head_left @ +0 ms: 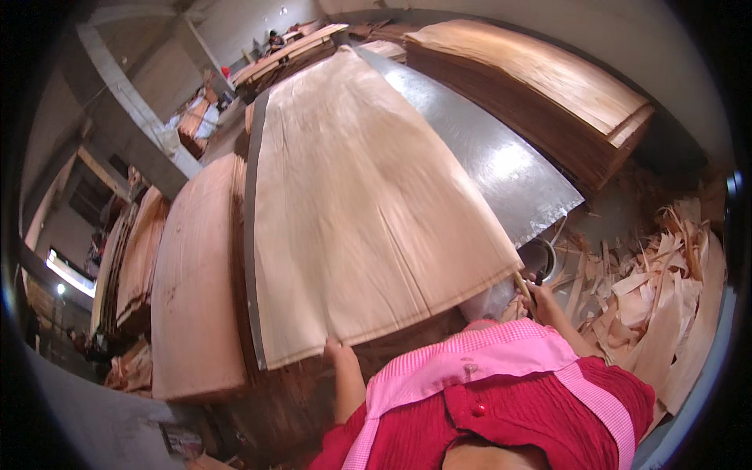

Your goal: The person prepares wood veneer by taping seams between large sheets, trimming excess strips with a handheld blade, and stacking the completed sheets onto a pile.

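A large, pale wood veneer sheet (352,188) lies lengthwise before me on a metal-topped table (501,168), with cracks running in from its near edge. My left hand (338,351) is closed on that near edge, left of its middle. By the sheet's near right corner is my right hand (539,299), its fingers curled around a thin, light-coloured strip or stick (522,285). Whether this is a tool or part of the veneer I cannot tell. Part of that hand's grip is hidden.
Stacks of veneer stand on the left (192,274) and far right (533,70). Torn veneer scraps (650,290) pile up at right, near a round container (539,258). A concrete pillar (137,110) rises at left; a person (275,39) is far back.
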